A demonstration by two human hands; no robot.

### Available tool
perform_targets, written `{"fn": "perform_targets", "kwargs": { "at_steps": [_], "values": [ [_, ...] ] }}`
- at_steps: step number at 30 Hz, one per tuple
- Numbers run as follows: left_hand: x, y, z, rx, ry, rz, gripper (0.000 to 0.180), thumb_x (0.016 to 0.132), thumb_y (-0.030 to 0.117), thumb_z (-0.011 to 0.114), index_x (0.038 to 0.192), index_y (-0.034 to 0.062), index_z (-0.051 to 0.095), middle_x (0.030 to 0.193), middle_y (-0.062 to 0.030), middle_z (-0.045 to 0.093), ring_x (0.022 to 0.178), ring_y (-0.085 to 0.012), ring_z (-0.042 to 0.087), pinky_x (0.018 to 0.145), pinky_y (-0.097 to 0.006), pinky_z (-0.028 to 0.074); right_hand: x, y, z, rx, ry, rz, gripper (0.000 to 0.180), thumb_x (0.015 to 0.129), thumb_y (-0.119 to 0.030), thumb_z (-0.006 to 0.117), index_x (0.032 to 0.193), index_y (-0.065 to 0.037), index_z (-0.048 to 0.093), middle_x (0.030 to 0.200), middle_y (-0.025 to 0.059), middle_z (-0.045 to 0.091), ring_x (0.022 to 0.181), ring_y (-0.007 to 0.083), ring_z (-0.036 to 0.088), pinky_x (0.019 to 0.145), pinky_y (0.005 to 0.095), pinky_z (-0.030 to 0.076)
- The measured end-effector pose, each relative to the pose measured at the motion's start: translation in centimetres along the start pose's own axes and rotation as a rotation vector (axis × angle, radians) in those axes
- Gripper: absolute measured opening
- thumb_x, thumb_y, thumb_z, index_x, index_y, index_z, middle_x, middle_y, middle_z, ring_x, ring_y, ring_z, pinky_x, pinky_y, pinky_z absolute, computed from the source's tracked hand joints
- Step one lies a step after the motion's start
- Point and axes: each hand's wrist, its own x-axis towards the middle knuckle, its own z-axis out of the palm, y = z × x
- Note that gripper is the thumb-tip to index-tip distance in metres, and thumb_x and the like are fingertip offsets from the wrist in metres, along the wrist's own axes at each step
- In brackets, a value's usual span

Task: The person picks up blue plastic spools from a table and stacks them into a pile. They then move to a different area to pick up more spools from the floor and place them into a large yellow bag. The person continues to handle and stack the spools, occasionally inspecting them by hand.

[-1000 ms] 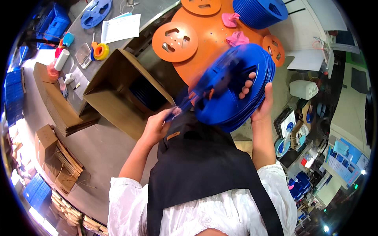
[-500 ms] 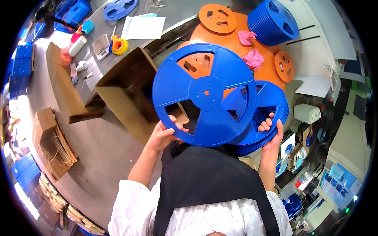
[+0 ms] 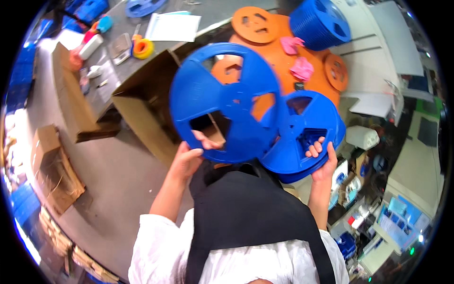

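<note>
My left hand grips a large blue plastic reel flange by its lower left rim, with fingers through one of its cut-out windows. This disc tilts and partly covers the open cardboard box behind it. My right hand is closed on the right rim of several stacked blue reel flanges, its fingertips curled through a window. The left disc's right edge overlaps the front of that stack.
Beyond my hands is a round orange surface with orange discs, crumpled pink pieces and a tall blue flange stack. A grey bench at upper left bears paper and a yellow tape roll.
The disc in my left hand has moved left and slightly up, away from the stack in my right hand. More of that stack's front face now shows.
</note>
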Motion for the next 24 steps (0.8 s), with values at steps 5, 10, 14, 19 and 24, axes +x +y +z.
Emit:
{"fn": "perform_targets", "kwargs": {
  "at_steps": [5, 10, 14, 19, 24],
  "values": [
    [1.2, 0.3, 0.1, 0.435, 0.074, 0.111, 0.03, 0.073, 0.007, 0.067, 0.081, 0.0129, 0.038, 0.073, 0.0013, 0.042, 0.073, -0.0124, 0.048, 0.09, -0.037, 0.042, -1.5, -1.9, 0.4, 0.066, -0.185, -0.056, 0.027, 0.085, -0.028, 0.058, 0.098, -0.006, 0.048, 0.063, -0.0002, 0.04, 0.053, 0.0116, 0.041, 0.054, 0.0284, 0.035],
    [0.8, -2.6, -1.3, 0.676, 0.254, 0.342, 0.03, 0.073, -0.005, 0.065, 0.085, 0.0083, 0.041, 0.081, -0.0034, 0.049, 0.085, -0.0155, 0.052, 0.093, -0.034, 0.041, -2.6, -2.0, 0.3, 0.168, -0.409, -0.099, 0.03, 0.085, -0.026, 0.062, 0.093, -0.008, 0.04, 0.058, -0.002, 0.039, 0.047, 0.0089, 0.04, 0.05, 0.0263, 0.034],
    [0.4, -2.8, -1.2, 0.953, 0.049, 0.594, 0.042, 0.072, 0.0, 0.072, 0.106, 0.0087, 0.048, 0.119, -0.012, 0.054, 0.123, -0.0304, 0.043, 0.105, -0.043, 0.03, -2.0, -1.5, 2.0, 0.243, -0.535, -0.094, 0.03, 0.087, -0.026, 0.063, 0.09, -0.009, 0.038, 0.057, -0.003, 0.04, 0.046, 0.0078, 0.042, 0.047, 0.024, 0.033],
    [2.5, -2.4, 0.9, 1.588, -0.333, 0.866, 0.049, 0.07, 0.018, 0.078, 0.112, 0.0111, 0.055, 0.125, -0.0159, 0.054, 0.133, -0.0393, 0.034, 0.111, -0.051, 0.018, -0.9, -1.2, 4.4, 0.238, -0.593, -0.02, 0.031, 0.088, -0.027, 0.061, 0.092, -0.008, 0.038, 0.057, -0.0034, 0.039, 0.046, 0.0072, 0.042, 0.047, 0.0236, 0.034],
    [3.1, -1.5, 2.5, 1.815, -0.623, 0.741, 0.052, 0.054, 0.009, 0.076, 0.103, 0.0192, 0.06, 0.125, -0.0036, 0.054, 0.133, -0.0287, 0.036, 0.113, -0.051, 0.02, 0.0, -1.3, 6.4, 0.158, -0.546, 0.027, 0.033, 0.087, -0.031, 0.06, 0.095, -0.006, 0.041, 0.058, -0.0029, 0.039, 0.046, 0.0077, 0.041, 0.047, 0.0251, 0.035]
  ]
}}
